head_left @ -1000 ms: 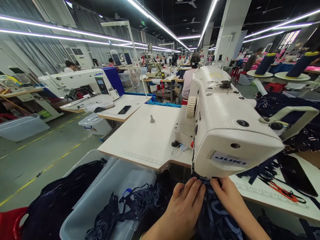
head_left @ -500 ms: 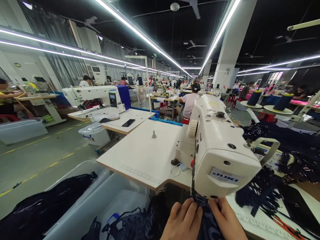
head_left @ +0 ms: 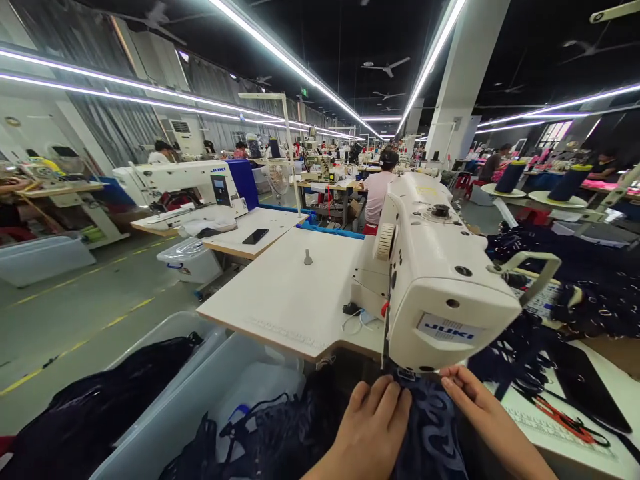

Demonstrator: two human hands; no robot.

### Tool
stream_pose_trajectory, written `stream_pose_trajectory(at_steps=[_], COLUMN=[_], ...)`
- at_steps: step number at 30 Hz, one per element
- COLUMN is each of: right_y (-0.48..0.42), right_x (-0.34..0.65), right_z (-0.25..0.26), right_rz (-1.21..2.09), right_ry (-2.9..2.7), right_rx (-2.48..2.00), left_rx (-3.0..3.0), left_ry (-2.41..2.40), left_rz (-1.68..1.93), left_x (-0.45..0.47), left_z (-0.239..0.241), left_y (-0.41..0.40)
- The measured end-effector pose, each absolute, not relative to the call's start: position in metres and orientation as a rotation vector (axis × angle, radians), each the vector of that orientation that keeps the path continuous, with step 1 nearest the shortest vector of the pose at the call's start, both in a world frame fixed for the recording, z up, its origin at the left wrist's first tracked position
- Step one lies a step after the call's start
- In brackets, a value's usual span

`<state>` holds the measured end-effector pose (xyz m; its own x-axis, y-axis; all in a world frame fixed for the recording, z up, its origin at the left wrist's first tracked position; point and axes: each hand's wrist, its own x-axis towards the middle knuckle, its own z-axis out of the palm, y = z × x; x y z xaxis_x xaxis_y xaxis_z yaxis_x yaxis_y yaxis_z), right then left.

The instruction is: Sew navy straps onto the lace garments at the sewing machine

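Observation:
A white JUKI sewing machine (head_left: 450, 320) stands in front of me, its head over dark navy fabric with a lace-like pattern (head_left: 435, 427). My left hand (head_left: 375, 420) lies on the left side of this fabric, fingers together and curled down onto it below the machine head; the thumb is not clearly seen. A small metal piece, perhaps a buckle (head_left: 407, 375), shows at the fabric's top edge. My right hand (head_left: 470, 397) is just right of the fabric, its thumb and fingertips pinched together. What the pinch holds, if anything, is too small to tell.
Clear plastic bins (head_left: 165, 407) with dark garments (head_left: 95, 413) stand at lower left. Orange-handled scissors (head_left: 565, 417) and a black tablet-like slab (head_left: 590, 387) lie on the right of the table. Navy straps (head_left: 595, 280) are heaped behind. A phone (head_left: 255, 236) rests on the neighbouring table. A person (head_left: 377, 193) sits ahead.
My right hand has drawn back to the right from under the machine head, and its fingertips are now visible. More of the patterned fabric shows. My left hand stays on the fabric.

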<state>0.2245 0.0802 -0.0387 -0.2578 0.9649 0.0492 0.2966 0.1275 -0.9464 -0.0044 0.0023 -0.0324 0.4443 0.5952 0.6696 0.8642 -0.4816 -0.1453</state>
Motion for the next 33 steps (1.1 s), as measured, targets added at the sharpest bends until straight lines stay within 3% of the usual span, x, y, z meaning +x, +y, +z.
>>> stream_pose_trajectory(at_steps=[9,16,18,22,28,33], right_y=[0.060,0.060,0.056,0.047,0.050,0.047], right_x=[0.194,0.181,0.187,0.186,0.167,0.169], right_z=[-0.028,-0.041,-0.042,-0.040,-0.031,-0.029], right_rz=[1.045,0.715,0.842,1.202,1.268,1.220], right_ry=[-1.842,-1.661,-1.670,-1.642,-1.273,-1.446], right_rx=[-1.225,-1.365,-1.402,-1.402,-1.262,-1.294], left_rx=[-2.590,-2.760,-2.789,-2.810,-2.607,-2.635], left_ry=[-0.932,-1.142,-1.167,-1.218,-1.115,-1.166], left_rz=[-0.626,-0.246,-0.238,-0.310,-0.482,-0.763], left_x=[-0.028,-0.024,-0.022,-0.017,-0.007,-0.010], left_z=[-0.016,-0.006,-0.004,-0.001,0.000,-0.007], left_y=[-0.014,-0.017,-0.018,-0.017,-0.011,-0.010])
